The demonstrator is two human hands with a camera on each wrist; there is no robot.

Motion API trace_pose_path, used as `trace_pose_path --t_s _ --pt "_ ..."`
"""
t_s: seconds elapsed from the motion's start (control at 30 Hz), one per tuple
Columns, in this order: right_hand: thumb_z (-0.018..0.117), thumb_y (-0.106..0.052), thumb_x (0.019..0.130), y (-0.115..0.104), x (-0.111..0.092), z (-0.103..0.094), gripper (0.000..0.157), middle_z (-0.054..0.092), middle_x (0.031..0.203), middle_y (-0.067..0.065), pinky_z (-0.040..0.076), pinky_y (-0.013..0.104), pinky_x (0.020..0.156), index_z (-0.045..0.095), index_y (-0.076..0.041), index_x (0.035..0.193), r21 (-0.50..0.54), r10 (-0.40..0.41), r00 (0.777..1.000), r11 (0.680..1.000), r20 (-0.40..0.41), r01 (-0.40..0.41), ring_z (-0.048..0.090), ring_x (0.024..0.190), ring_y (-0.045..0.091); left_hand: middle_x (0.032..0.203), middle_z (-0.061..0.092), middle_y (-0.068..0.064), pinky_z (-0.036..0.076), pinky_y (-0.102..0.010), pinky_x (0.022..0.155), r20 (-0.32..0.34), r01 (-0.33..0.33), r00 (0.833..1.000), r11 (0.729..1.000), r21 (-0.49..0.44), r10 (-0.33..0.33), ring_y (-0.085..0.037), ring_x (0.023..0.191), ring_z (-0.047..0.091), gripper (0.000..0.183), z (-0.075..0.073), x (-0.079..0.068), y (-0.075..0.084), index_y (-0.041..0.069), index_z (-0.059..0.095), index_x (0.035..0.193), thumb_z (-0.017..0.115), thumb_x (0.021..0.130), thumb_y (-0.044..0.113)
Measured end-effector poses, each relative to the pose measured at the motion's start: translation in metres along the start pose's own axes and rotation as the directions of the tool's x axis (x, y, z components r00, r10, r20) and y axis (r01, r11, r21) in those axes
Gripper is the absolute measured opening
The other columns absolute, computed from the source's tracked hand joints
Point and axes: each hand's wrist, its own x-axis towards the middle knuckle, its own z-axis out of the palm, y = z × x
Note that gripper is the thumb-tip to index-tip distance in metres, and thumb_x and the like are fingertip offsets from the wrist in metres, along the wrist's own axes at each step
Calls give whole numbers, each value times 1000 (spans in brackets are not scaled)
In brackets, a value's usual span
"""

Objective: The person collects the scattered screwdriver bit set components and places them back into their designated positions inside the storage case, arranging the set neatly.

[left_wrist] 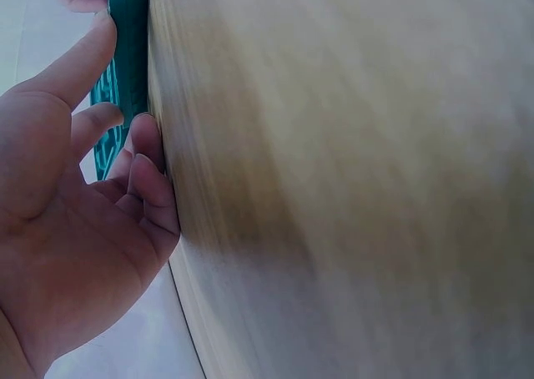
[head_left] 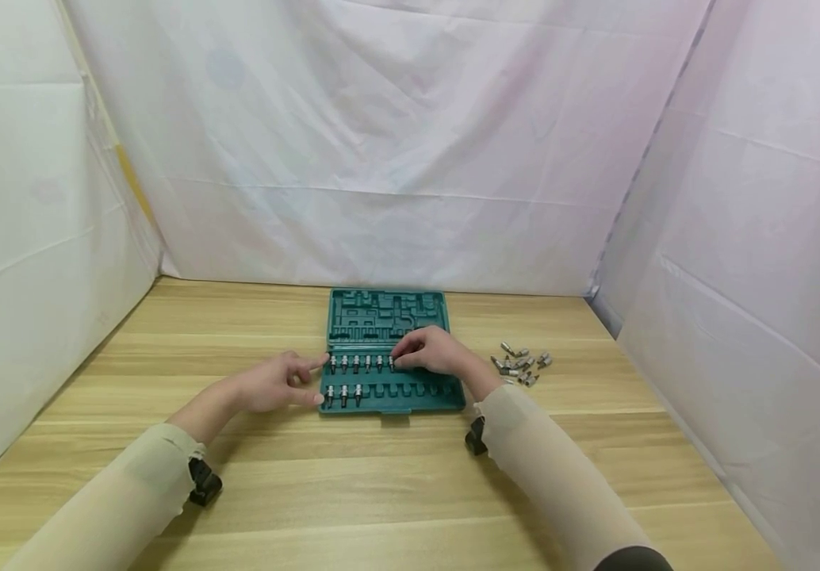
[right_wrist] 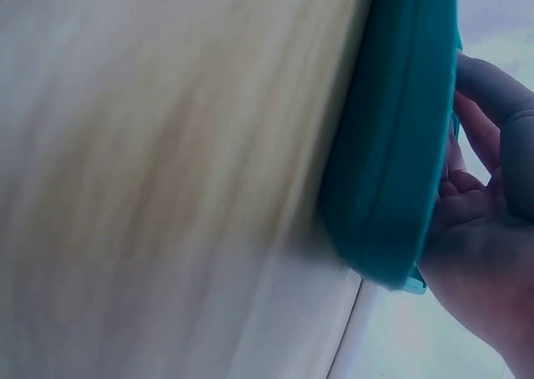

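Note:
A green plastic case point(head_left: 396, 402) lies opened flat on the table, its moulded lid point(head_left: 363, 314) at the back. My right hand point(head_left: 433, 351) reaches over the tray and pinches a bit socket point(head_left: 392, 362) at the right end of the filled part of the back row. More silver bit sockets with dark tips point(head_left: 356, 364) stand to its left, and three point(head_left: 343, 395) sit at the left of the front row. My left hand point(head_left: 276, 384) rests at the case's left edge, thumb and index finger extended against it. In the right wrist view the case wall point(right_wrist: 388, 145) hides my right fingertips.
A loose pile of bit sockets point(head_left: 520, 364) lies on the wooden table point(head_left: 353, 492) to the right of the case. Vacant slots point(head_left: 406, 390) run along the front row. White cloth sheets point(head_left: 381, 159) enclose the table at the back and both sides.

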Motion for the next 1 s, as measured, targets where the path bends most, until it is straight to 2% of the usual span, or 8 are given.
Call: trace_pose_path --t_s 0.17,0.27,0.5,0.7,0.87,1.0 --pt "76 -28 106 1 -5 -3 20 78 120 1 60 35 81 81 -21 124 46 5 1000 999 -2 -5 69 97 18 132 59 -20 57 -51 103 1 -3 1000 1000 4 3 -31 121 62 85 0 0 0 12 38 170 80 101 39" --pt "76 -29 106 1 -8 -5 20 78 119 0 60 34 78 81 -22 125 62 4 1000 998 3 -4 69 95 18 132 58 -20 57 -50 102 0 1 1000 1000 1 -1 -31 120 62 86 0 1 0 12 38 171 81 101 38" --pt "73 -32 108 1 -20 -9 28 77 125 1 59 35 81 78 -18 132 69 -18 1000 997 10 17 68 99 18 133 58 -21 57 -52 104 -1 -3 1000 1000 5 3 -31 121 63 86 0 0 1 12 38 170 81 101 39" --pt "72 -36 108 7 -34 -18 32 76 128 1 60 36 83 78 -17 134 92 -22 999 995 -26 25 69 105 18 135 57 -21 56 -54 107 -3 7 1000 1000 3 -7 -33 123 63 86 1 1 0 15 38 171 81 100 41" --pt "71 -37 109 15 -47 -27 34 75 129 2 59 39 85 77 -15 135 113 -30 999 993 -41 34 68 107 21 135 58 -21 57 -53 105 -4 15 1000 1000 0 -15 -33 123 62 86 1 1 0 15 38 171 81 101 41" --pt "72 -39 108 21 -57 -32 36 75 129 1 60 42 92 77 -16 135 132 -15 999 991 -53 22 68 111 21 134 58 -20 56 -51 102 -4 19 1000 1000 -6 -19 -32 123 60 87 1 1 0 14 37 171 81 101 39"
